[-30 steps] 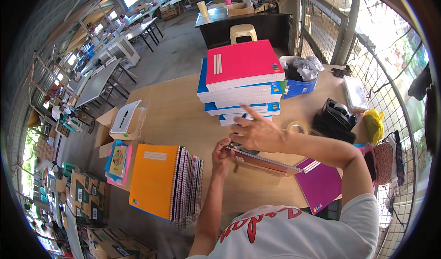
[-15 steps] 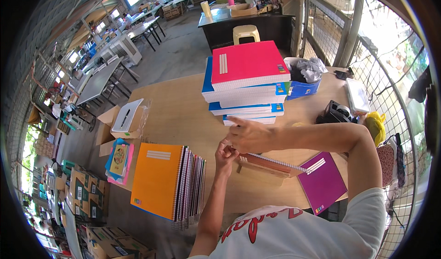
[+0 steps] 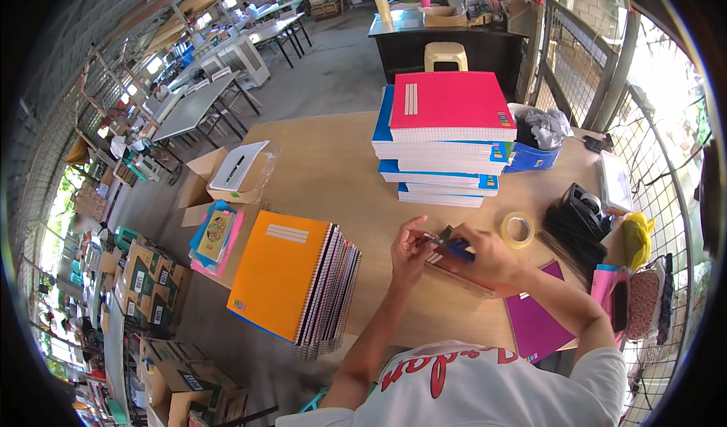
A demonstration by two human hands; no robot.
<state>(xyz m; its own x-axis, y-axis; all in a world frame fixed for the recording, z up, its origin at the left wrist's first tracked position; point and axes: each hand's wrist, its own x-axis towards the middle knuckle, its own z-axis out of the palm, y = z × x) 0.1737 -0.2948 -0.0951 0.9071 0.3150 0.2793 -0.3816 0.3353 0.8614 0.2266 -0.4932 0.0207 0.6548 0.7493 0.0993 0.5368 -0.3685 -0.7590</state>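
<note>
In the head view, a person in a white shirt (image 3: 492, 389) is leaning over a wooden tabletop (image 3: 326, 154) in an open workshop, both hands meeting just right of the frame's centre. A brown notebook (image 3: 463, 275) is tilting beneath them, its upper-left end lying between the hands. The left hand (image 3: 410, 251) appears to be pinching that end, thumb against fingers, while the right hand (image 3: 491, 256) is closing its fingers around a blue-handled tool (image 3: 460, 250).

From where I am standing, the work looks partway along. At lower left of centre, a pile of spiral-bound notebooks (image 3: 280, 275) is showing wire coils down its edge, apparently finished. In the upper centre, a tall stack of books (image 3: 453, 105) under a red cover is showing no coils on its visible edges, so it is apparently waiting. The brown one seems to be in mid-handling; I cannot make out its far end. A purple notebook (image 3: 539, 321) is lying at lower right, partly behind the right forearm, and a roll of tape (image 3: 518, 244) is resting just above that arm.
</note>
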